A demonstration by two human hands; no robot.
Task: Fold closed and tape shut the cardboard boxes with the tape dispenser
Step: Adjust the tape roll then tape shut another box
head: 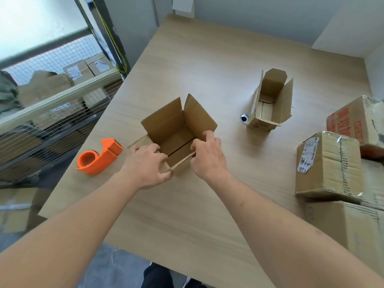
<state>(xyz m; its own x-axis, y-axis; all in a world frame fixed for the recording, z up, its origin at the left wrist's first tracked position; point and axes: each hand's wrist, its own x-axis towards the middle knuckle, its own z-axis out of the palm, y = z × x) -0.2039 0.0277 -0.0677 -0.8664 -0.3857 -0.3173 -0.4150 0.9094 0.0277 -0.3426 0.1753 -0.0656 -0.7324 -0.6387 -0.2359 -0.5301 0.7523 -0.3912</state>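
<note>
A small open cardboard box point(176, 129) stands in the middle of the wooden table point(207, 65), two far flaps upright. My left hand point(148, 165) grips its near-left corner, fingers curled round the near flap. My right hand point(207, 154) pinches the near-right flap edge, index finger raised over the right wall. An orange tape dispenser point(98, 156) lies on the table just left of the box, apart from my left hand. A second, taller open box point(270, 100) stands at the back right with its flaps up.
Several closed, taped boxes point(328, 165) are stacked along the table's right side. A small round metal thing point(244, 117) lies left of the taller box. A wire-mesh cage point(52, 96) with packages stands left of the table.
</note>
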